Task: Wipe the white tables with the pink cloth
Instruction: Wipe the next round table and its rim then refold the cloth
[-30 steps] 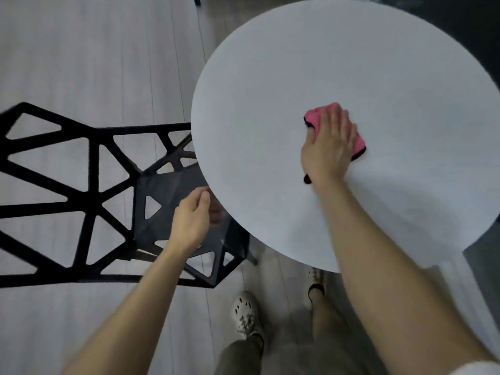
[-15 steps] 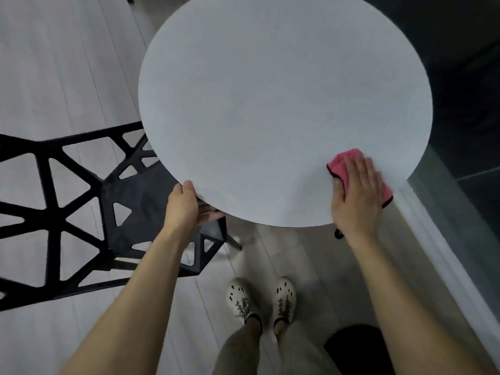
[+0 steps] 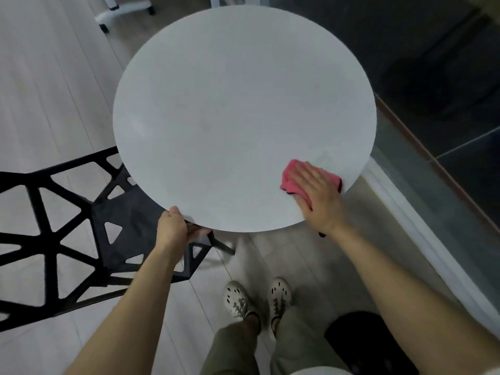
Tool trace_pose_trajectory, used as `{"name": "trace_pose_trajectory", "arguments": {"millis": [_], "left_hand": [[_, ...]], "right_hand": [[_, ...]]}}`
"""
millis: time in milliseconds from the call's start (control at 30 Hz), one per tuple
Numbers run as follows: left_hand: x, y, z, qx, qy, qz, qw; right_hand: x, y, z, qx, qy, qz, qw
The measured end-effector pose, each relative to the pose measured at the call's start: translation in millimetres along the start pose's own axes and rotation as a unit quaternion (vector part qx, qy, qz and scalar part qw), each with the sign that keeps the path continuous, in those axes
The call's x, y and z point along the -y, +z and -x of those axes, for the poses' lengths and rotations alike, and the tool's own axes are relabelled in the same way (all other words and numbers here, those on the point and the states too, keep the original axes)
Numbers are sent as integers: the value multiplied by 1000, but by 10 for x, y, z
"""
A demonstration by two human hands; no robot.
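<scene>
Wiping the round white bench (image 3: 238, 109) with the pink cloth (image 3: 288, 182), close to the near right rim.

Pressing down on the cloth with the right hand (image 3: 316, 196), palm flat, fingers straight and close together, pointing up and left across the benchtop. Bunched beneath that palm, the cloth showing pink past the fingertips and thumb, with a dark-edged corner at the far side, just inside the rim. Gripping the near rim with the left hand (image 3: 171, 228), thumb on top, fingers curled under the edge. Standing on a pale plank floor (image 3: 54, 104) in pale perforated shoes (image 3: 236, 300). Beside the left arm, a black lattice chair (image 3: 127, 212), seat partly under the bench. Beyond the far rim, a white wheeled base (image 3: 121, 12).
</scene>
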State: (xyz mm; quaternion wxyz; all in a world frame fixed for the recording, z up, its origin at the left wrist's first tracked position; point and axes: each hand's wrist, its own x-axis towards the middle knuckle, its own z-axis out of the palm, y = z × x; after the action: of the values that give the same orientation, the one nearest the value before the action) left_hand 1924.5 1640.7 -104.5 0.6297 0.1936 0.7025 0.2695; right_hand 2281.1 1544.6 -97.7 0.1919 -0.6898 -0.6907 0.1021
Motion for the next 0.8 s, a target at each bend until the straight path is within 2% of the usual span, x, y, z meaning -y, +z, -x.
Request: {"name": "trace_pose_trajectory", "arguments": {"millis": [67, 133, 200, 300, 400, 500, 533, 667, 800], "left_hand": [[0, 61, 107, -5, -24, -11, 1000], [-8, 94, 204, -4, -46, -65, 997], [-40, 91, 303, 0, -67, -159, 985], [-85, 32, 490, 44, -70, -297, 951], [-101, 13, 713, 89, 8, -430, 899], [-140, 140, 990, 128, 152, -539, 818], [-167, 209, 1083, 152, 185, -538, 808], [-369, 470, 1412, 248, 273, -459, 808], [-678, 558, 1604, 328, 318, -354, 816]], "right_hand": [[-215, -180, 44, -25, 117, 11, 993], [-106, -194, 20, -51, 182, -4, 982], [166, -148, 15, -53, 169, -34, 984], [543, -120, 204, 60, 72, -64, 994], [641, -341, 316, 131, 67, -141, 979], [753, -702, 336, 142, 112, -223, 958], [802, -823, 343, 133, 115, -230, 957], [1015, -1184, 350, 97, 90, -286, 949], [1307, -1424, 318, 71, 160, -366, 914]]}}
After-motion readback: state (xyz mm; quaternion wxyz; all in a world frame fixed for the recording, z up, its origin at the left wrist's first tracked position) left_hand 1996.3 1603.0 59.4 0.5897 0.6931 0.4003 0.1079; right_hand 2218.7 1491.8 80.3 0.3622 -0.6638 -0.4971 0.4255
